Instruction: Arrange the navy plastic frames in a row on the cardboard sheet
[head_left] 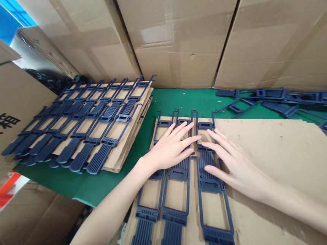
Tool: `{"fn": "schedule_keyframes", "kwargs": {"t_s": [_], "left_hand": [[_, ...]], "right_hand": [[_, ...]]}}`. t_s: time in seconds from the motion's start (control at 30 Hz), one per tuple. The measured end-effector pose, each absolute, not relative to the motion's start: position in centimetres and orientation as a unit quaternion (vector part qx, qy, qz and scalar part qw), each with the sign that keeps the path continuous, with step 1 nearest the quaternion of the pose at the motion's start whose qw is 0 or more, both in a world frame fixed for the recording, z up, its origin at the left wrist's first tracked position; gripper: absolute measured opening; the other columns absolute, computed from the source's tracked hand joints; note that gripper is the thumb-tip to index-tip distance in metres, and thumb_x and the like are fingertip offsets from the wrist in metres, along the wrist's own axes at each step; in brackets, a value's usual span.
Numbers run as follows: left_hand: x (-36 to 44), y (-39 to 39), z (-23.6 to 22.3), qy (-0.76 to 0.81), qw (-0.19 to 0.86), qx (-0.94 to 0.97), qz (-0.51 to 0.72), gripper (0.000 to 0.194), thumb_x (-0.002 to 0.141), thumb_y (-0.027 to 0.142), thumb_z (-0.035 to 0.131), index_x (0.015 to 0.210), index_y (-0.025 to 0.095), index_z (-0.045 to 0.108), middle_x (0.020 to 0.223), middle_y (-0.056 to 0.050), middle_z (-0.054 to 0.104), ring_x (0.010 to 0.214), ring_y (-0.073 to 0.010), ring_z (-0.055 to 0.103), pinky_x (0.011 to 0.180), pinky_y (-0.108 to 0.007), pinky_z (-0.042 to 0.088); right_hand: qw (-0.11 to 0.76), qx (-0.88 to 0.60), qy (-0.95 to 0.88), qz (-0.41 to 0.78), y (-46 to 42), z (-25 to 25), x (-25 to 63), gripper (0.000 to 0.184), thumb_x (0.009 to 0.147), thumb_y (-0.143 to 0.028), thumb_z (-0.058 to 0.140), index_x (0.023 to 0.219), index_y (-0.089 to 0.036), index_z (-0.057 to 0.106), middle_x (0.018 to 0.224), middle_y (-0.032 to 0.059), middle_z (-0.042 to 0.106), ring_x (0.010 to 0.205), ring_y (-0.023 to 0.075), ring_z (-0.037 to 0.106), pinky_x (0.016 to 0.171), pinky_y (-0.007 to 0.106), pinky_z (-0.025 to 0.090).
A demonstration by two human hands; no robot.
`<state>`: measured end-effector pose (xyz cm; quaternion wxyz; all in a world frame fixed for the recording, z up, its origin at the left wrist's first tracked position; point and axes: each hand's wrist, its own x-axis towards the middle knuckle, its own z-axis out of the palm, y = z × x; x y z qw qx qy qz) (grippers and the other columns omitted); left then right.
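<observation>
My left hand point(173, 146) lies flat with fingers spread over the upper ends of the left and middle columns of dark blue plastic frames, covering parts of them. Beside it, my right hand point(231, 161) rests on the right column, its fingers apart around a ribbed dark blue plastic frame point(211, 185). Each piece has a rectangular open loop and a ribbed flat tongue. Three columns of them lie on a cardboard sheet point(269, 154). A lower frame point(175, 215) in the middle column shows plainly below my left hand.
To the left, a stack of cardboard sheets point(114, 164) carries several rows of similar frames. Loose frames point(286, 96) are heaped at the back right on the green table point(182, 99). Large cardboard boxes point(173, 35) stand along the back, with another box point(5, 124) at far left.
</observation>
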<state>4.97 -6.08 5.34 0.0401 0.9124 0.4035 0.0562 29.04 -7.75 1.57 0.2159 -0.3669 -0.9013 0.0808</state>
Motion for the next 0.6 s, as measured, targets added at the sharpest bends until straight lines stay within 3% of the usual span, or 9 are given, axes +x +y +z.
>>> {"fn": "schedule_keyframes", "kwargs": {"t_s": [0.17,0.37,0.6], "left_hand": [[5.0,-6.0,5.4,0.405,0.043,0.912,0.049,0.044,0.101,0.035,0.039,0.142,0.021,0.045,0.161,-0.012,0.021,0.150,-0.0264,0.014,0.121,-0.052,0.012],[5.0,-6.1,5.5,0.406,0.050,0.911,0.051,0.043,0.101,0.034,0.040,0.143,0.024,0.045,0.161,-0.010,0.022,0.150,-0.0252,0.013,0.121,-0.052,0.012],[5.0,-6.0,5.4,0.404,0.052,0.911,0.061,0.043,0.101,0.035,0.039,0.142,0.024,0.045,0.161,-0.009,0.023,0.150,-0.0252,0.015,0.121,-0.052,0.013]], "right_hand": [[0.225,-0.238,-0.938,0.115,-7.8,3.2,29.7,0.050,0.093,-0.046,0.056,0.134,-0.019,0.052,0.159,0.0114,0.024,0.148,0.0309,0.013,0.118,0.058,0.019],[0.157,-0.108,-0.968,0.166,-7.4,4.6,31.2,0.053,0.086,-0.046,0.065,0.135,-0.027,0.056,0.155,0.0057,0.035,0.147,0.0295,0.018,0.117,0.052,0.028],[0.161,-0.081,-0.969,0.168,-7.1,4.2,31.5,0.045,0.089,-0.035,0.064,0.132,-0.026,0.059,0.152,0.0083,0.039,0.145,0.0291,0.025,0.117,0.053,0.027]]}}
